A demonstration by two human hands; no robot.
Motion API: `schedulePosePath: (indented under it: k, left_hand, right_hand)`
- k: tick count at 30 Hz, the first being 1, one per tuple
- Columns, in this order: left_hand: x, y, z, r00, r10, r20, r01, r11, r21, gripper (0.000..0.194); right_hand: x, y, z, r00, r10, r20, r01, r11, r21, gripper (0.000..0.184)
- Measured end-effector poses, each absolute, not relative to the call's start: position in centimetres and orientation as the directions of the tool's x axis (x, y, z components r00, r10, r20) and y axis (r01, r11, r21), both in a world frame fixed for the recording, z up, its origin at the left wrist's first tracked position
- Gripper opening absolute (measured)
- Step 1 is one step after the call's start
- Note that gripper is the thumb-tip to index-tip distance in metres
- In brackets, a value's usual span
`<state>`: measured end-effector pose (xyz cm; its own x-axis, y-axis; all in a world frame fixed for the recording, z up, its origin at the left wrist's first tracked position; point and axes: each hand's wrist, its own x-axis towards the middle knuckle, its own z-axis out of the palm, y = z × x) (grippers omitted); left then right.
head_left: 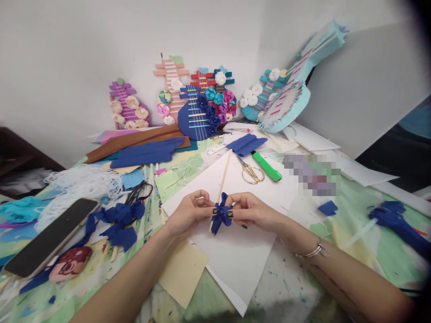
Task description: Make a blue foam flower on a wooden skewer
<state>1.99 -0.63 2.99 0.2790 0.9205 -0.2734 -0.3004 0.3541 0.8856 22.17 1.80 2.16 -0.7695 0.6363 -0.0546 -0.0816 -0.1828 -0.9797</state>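
Between my two hands is a dark blue crepe paper flower (219, 222) with ruffled petals, over a white sheet (232, 264). My left hand (189, 212) is closed, its thumb pressing the flower's left side. From the right, the thumb and fingers of my right hand (254, 211) pinch the petals. A thin wooden stick (223, 177) runs upright at a slant by the flower, its lower end showing below the petals. Whether the flower is fixed to the stick I cannot tell. Beyond my hands lie gold-handled scissors (251, 172) and a green cutter (266, 166).
Decorated paper guitars, one dark blue (191, 119), lean at the back wall. On the left are a phone (50, 237), white cord (81, 184) and blue paper scraps (121, 220). A blue glue gun (400, 224) lies right. Blue crepe paper (146, 151) lies further back.
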Motion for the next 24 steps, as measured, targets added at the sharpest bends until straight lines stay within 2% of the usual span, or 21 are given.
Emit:
schedulePosePath:
  k: [13, 24]
  left_hand:
    - [1.78, -0.58, 2.72, 0.225, 0.948, -0.225, -0.218, 0.274, 0.937, 0.032]
    - [1.83, -0.53, 2.74, 0.177, 0.958, -0.223, -0.221, 0.26, 0.94, 0.034]
  right_hand:
    - [22.12, 1.97, 2.05, -0.759, 0.648, -0.063, -0.051, -0.155, -0.987, 0.023]
    - [22.08, 2.05, 1.75, -0.742, 0.668, -0.053, -0.074, -0.16, -0.984, 0.024]
